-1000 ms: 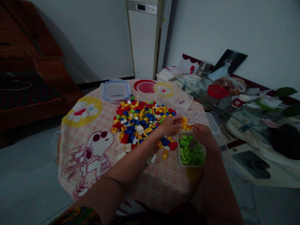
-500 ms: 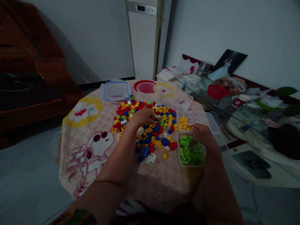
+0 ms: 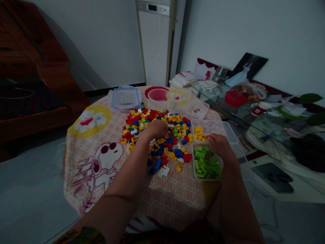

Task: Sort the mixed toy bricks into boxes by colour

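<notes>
A heap of toy building bricks point(image 3: 175, 139) in red, yellow, blue, white and green covers the middle of the round table. My left hand point(image 3: 156, 128) is in the heap with its fingers curled downward and together; what they hold, if anything, is hidden. Over the near right part of a clear plastic box point(image 3: 215, 126) my right hand point(image 3: 220, 145) is closed, fingertips pinched beside the yellow bricks point(image 3: 199, 132) inside. Whether it grips a brick or the rim, I cannot tell. Just below my right hand, a second clear box point(image 3: 193, 166) holds green bricks point(image 3: 207, 165).
A blue-rimmed lidded box point(image 3: 126, 98) and a pink round bowl point(image 3: 157, 95) stand at the table's far side. To the right, a glass table point(image 3: 223, 110) carries papers point(image 3: 185, 79), a red bowl point(image 3: 236, 98) and a cup point(image 3: 259, 109). A patterned cloth point(image 3: 172, 200) covers the round table.
My left hand has shifted very slightly lower within the heap. My right hand stays in about the same place at the box of yellow bricks.
</notes>
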Tool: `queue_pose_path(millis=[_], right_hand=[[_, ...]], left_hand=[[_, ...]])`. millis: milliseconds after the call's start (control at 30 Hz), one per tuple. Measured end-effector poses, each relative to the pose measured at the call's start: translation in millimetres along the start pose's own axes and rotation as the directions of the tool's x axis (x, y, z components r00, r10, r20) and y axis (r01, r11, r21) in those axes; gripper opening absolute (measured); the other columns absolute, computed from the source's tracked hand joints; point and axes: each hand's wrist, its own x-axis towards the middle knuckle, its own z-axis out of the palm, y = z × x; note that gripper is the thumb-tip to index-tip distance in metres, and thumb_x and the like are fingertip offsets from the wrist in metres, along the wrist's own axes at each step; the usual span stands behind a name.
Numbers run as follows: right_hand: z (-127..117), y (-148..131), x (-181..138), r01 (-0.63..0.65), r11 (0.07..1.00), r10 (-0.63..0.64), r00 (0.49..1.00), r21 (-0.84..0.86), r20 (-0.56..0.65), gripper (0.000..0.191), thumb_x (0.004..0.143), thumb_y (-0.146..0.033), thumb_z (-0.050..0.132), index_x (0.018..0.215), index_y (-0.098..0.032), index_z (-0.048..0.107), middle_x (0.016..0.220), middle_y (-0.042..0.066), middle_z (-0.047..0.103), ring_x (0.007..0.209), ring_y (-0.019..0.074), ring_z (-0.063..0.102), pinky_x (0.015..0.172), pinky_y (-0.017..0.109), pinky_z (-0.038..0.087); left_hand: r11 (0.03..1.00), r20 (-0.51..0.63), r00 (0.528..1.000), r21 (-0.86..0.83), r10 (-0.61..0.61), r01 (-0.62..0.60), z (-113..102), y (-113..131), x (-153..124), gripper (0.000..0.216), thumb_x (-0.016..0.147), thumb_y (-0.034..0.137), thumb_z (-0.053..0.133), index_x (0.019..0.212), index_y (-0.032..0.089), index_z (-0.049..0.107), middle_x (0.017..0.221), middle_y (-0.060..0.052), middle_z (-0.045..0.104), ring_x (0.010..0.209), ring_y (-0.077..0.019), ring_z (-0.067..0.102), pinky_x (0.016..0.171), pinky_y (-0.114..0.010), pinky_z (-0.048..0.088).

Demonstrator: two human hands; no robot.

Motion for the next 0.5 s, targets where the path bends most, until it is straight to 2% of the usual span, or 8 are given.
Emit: queue_pose_path(millis=[133, 267, 367, 500], right_hand=[[-1, 0, 1, -0.005, 1.000, 0.006, 1.000, -0.013, 0.026, 0.033, 0.096, -0.019, 0.042, 0.092, -0.016, 0.075, 0.093, 0.013, 0.077, 0.088, 0.0224, 0.067, 0.081, 0.030, 0.043], [-2, -1, 0, -0.014, 1.000, 0.014, 0.999, -0.004, 0.049, 0.035, 0.098, -0.019, 0.041, 0.094, -0.015, 0.075, 0.095, 0.013, 0.077, 0.089, 0.0223, 0.068, 0.082, 0.030, 0.043], [-3, -2, 0, -0.018, 1.000, 0.018, 0.999, 0.002, 0.050, 0.036, 0.098, -0.020, 0.040, 0.096, -0.015, 0.075, 0.097, 0.014, 0.077, 0.089, 0.0226, 0.068, 0.082, 0.030, 0.044], [-4, -3, 0, -0.020, 1.000, 0.020, 0.998, 0.001, 0.051, 0.036, 0.098, -0.020, 0.040, 0.096, -0.015, 0.076, 0.097, 0.013, 0.077, 0.090, 0.0233, 0.068, 0.082, 0.030, 0.044]], left_hand=[[0.994, -0.086, 0.996, -0.099, 0.036, -0.045, 0, -10, 2, 0.021, 0.073, 0.013, 0.067, 0.089, 0.019, 0.080, 0.087, -0.006, 0.079, 0.078, -0.0187, 0.071, 0.066, -0.024, 0.046], [0.944, -0.195, 0.975, -0.286, 0.109, -0.162, 1, -10, 4, 0.021, 0.072, 0.012, 0.067, 0.088, 0.016, 0.079, 0.080, -0.003, 0.077, 0.072, -0.0151, 0.069, 0.066, -0.022, 0.047], [0.878, -0.278, 0.951, -0.411, 0.136, -0.246, 7, 1, 10, 0.019, 0.071, 0.013, 0.067, 0.087, 0.015, 0.078, 0.078, -0.002, 0.076, 0.071, -0.0141, 0.068, 0.067, -0.022, 0.049], [0.769, -0.364, 0.923, -0.553, 0.123, -0.321, 28, 35, 24, 0.022, 0.074, 0.014, 0.068, 0.093, 0.013, 0.078, 0.077, -0.003, 0.075, 0.071, -0.0150, 0.068, 0.070, -0.024, 0.053]])
